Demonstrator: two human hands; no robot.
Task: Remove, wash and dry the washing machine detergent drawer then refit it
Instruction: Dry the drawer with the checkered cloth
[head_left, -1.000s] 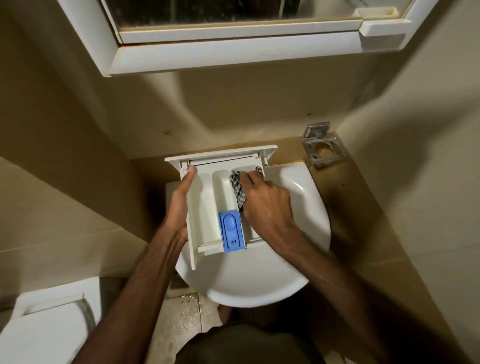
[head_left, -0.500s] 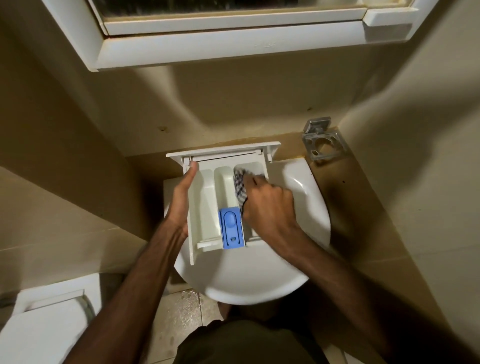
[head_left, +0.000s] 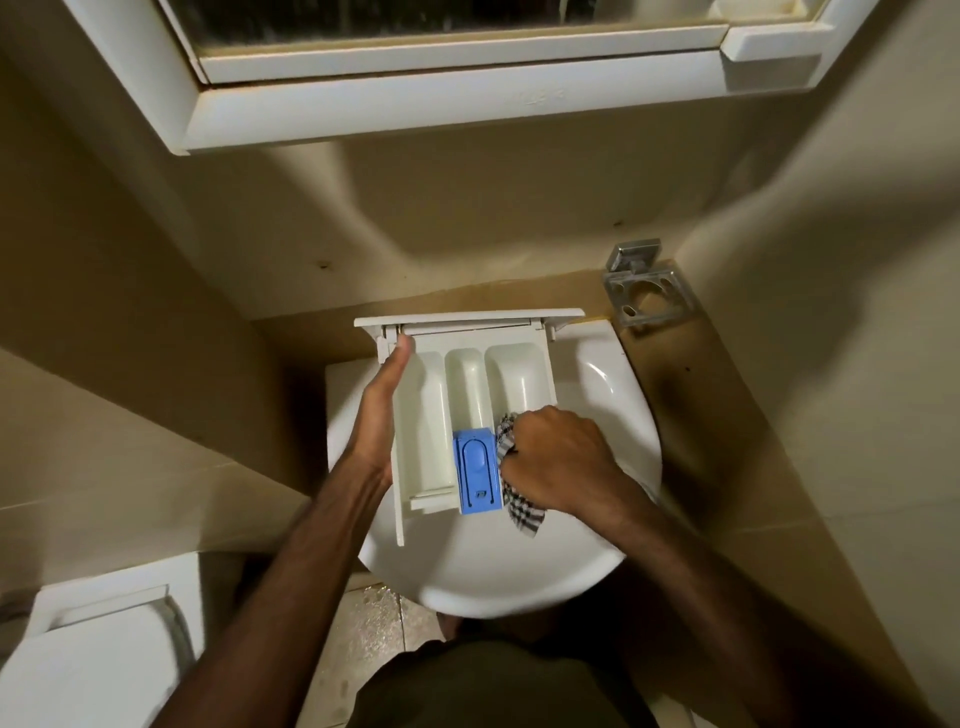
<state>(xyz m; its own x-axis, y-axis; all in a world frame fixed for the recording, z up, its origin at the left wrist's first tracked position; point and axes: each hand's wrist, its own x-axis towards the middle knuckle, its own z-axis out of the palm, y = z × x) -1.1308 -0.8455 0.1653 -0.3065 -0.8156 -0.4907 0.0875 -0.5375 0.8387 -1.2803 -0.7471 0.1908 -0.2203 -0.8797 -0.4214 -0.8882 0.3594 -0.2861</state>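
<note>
Sink (head_left: 613, 395) under drawer (head_left: 470, 384); left hand (head_left: 376, 415) grips drawer side, right hand (head_left: 556, 457) grip clenched on cloth (head_left: 522, 512).

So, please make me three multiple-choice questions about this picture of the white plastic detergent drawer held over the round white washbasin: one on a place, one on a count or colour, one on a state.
1. Where is the checked black-and-white cloth?
A. at the near end of the right compartment, beside the blue siphon cap
B. draped over the toilet seat
C. hanging on the metal wall holder

2. How many compartments side by side does the white plastic detergent drawer show?
A. one
B. three
C. five

3. What is the left hand doing?
A. hanging free
B. holding the drawer's left wall
C. turning a tap

Answers:
1 A, the right hand presses the cloth beside the blue siphon cap.
2 B, two dividers split the drawer.
3 B, its thumb lies along the wall.
</note>
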